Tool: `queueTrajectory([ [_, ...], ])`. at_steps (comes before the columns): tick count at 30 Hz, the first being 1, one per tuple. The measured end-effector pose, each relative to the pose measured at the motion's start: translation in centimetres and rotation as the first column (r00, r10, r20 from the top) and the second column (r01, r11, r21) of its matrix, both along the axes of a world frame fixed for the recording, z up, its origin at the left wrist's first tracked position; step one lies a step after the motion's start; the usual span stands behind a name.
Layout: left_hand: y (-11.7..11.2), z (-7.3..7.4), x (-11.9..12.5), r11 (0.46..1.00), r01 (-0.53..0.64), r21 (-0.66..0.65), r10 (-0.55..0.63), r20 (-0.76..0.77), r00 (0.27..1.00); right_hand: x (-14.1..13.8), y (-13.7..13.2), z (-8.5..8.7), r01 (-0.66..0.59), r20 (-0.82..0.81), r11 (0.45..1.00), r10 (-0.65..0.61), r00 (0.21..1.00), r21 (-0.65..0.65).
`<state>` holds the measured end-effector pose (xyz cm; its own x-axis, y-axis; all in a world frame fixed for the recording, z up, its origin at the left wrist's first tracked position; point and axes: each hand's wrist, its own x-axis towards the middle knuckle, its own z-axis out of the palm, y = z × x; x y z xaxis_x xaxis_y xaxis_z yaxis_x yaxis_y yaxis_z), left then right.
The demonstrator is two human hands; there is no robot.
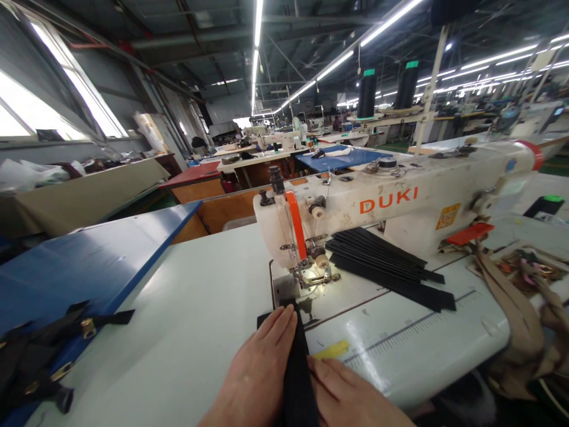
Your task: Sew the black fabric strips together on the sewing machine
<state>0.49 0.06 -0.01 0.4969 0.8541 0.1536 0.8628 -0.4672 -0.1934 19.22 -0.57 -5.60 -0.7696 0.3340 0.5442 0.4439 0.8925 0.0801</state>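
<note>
Across the lower half, from 4 to 9 o'clock, extends a pale worktable (200, 284). At 3 o'clock: sewing machine (391, 204); needle tip indistinct. At 4 o'clock: fanned stack of strips (386, 270), lower layers covered. At 6 o'clock: left hand (258, 367), flat, fingers extended, hiding part of the black strip (299, 373); right hand (349, 394), fingertips against the strip's right edge, thumb hidden, grip cannot be determined. The strip's near end is cut off by the lower edge.

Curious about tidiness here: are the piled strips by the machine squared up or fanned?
Fanned: the strips overlap, with their ends staggered.
</note>
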Motion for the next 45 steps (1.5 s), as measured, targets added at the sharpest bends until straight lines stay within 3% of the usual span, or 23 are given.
queueTrajectory([
  [3, -0.1, 1.0, 0.4, 0.998, 0.001, -0.066, 0.000, 0.009, 1.000, 0.4, 0.4, 1.6, -0.009, -0.071, 1.000, 0.010, 0.997, 0.010],
  [5, -0.2, 1.3, 0.4, 0.997, 0.005, -0.077, -0.003, 0.029, 1.000, 0.4, 0.7, 2.7, 0.021, -0.078, 0.996, -0.028, 0.997, -0.081],
  [8, -0.2, 1.1, 0.2, 0.996, -0.006, -0.087, 0.012, 0.072, 0.997, -0.1, 1.3, 4.2, 0.124, -0.017, 0.966, -0.132, 0.991, -0.228],
  [12, 0.1, 1.1, 0.0, 0.996, 0.004, -0.092, 0.008, 0.127, 0.992, -0.7, 2.5, 5.2, 0.213, 0.068, 0.941, -0.202, 0.977, -0.265],
  [17, 0.4, 1.7, 0.3, 0.997, 0.003, -0.083, 0.011, 0.165, 0.986, -0.7, 4.2, 5.3, -0.005, 0.116, 0.988, 0.023, 0.993, -0.153],
  [21, 0.2, 1.6, 0.6, 0.998, -0.019, -0.066, 0.031, 0.186, 0.982, -0.6, 5.1, 5.5, -0.104, 0.180, 0.991, 0.118, 0.976, -0.086],
  [26, 0.7, 1.2, 1.0, 0.998, -0.053, -0.039, 0.060, 0.210, 0.976, -0.4, 6.0, 5.5, -0.125, 0.215, 0.991, 0.132, 0.968, -0.044],
  [35, 4.4, 0.6, 1.6, 0.999, -0.005, 0.034, -0.004, 0.274, 0.962, 0.1, 9.0, 5.3, -0.081, 0.234, 0.996, 0.088, 0.968, -0.038],
  [45, 5.3, 0.4, 1.1, 0.996, 0.050, 0.073, -0.069, 0.296, 0.953, 0.1, 9.8, 5.4, -0.084, 0.197, 0.995, 0.093, 0.976, -0.056],
])
